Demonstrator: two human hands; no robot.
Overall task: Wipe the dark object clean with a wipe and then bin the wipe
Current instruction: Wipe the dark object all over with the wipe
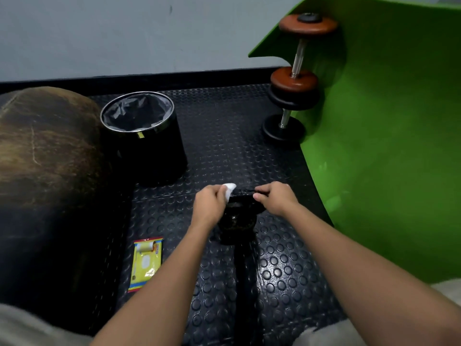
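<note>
A black kettlebell stands on the studded rubber floor in the middle of the view. My left hand is shut on a white wipe and presses it against the left end of the kettlebell's handle. My right hand grips the right end of the same handle. Both hands hide most of the handle. A black bin with a chrome rim and a dark liner stands open at the back left, apart from the kettlebell.
A yellow wipe packet lies on the floor at the front left. A large brown leather ball fills the left side. Dumbbells lean against a green curved panel on the right. The grey wall runs behind.
</note>
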